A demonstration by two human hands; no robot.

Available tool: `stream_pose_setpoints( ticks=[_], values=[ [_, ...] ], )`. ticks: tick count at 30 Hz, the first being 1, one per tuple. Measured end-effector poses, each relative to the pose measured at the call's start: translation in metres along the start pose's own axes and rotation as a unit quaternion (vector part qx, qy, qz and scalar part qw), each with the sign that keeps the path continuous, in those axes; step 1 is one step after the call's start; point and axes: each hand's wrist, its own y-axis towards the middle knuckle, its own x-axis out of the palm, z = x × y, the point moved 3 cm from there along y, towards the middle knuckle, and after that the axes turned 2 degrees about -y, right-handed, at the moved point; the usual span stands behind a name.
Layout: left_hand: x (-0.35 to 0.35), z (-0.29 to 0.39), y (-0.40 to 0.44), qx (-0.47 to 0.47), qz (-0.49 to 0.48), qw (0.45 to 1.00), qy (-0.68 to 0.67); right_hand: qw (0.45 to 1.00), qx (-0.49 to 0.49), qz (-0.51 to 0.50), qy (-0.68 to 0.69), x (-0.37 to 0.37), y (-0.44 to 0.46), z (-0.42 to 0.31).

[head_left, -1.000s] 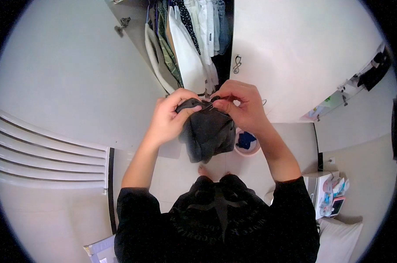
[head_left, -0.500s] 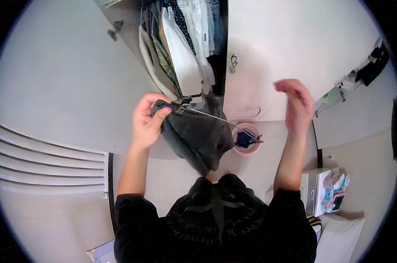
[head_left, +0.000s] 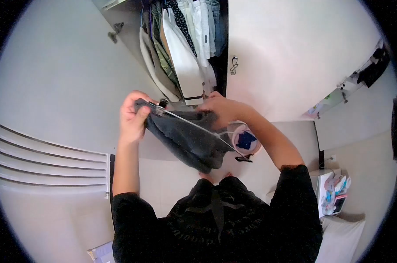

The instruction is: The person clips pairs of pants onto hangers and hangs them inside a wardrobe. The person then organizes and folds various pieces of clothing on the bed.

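Observation:
My left hand (head_left: 134, 115) pinches one top corner of a dark grey garment (head_left: 185, 140) in front of the open wardrobe. A thin metal hanger (head_left: 198, 127) with dark clips lies slanting across the cloth, one clip near my left fingers and the other at its lower right end. At the garment's other top edge is my right hand (head_left: 218, 109), its fingertips against the cloth. Those fingertips are partly hidden and blurred, so their grip cannot be made out.
Clothes (head_left: 185, 61) hang in the open wardrobe, beside a white door (head_left: 286, 61). A pink basin (head_left: 235, 141) with dark blue cloth stands on the floor. White rails (head_left: 49, 162) are at the left, a small white cabinet (head_left: 323, 188) at the right.
My left hand has moved left with the garment's corner. My right hand let go of the hanger, swung out right, then came back to the cloth. The hanger now hangs slanting from the left corner.

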Motion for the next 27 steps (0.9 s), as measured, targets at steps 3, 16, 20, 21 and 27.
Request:
stream_pose_setpoints(
  ticks=[3, 16, 20, 21, 27],
  values=[
    [-0.026, 0.007, -0.002, -0.004, 0.064, 0.998, -0.004, 0.999, 0.034, 0.027, -0.013, 0.002, -0.008, 0.02],
    [-0.093, -0.039, -0.019, -0.031, 0.139, 0.99, -0.015, 0.973, 0.039, 0.16, 0.159, -0.012, -0.056, -0.013],
    [-0.095, -0.049, -0.02, -0.048, 0.161, 0.985, -0.031, 0.963, -0.002, 0.176, 0.202, -0.02, -0.059, -0.029],
    [-0.094, -0.05, -0.019, -0.052, 0.163, 0.984, -0.04, 0.96, 0.012, 0.181, 0.213, -0.02, -0.059, -0.028],
    [-0.093, -0.062, -0.024, -0.07, 0.172, 0.981, -0.057, 0.953, 0.072, 0.224, 0.191, -0.021, -0.063, -0.035]
  ],
)
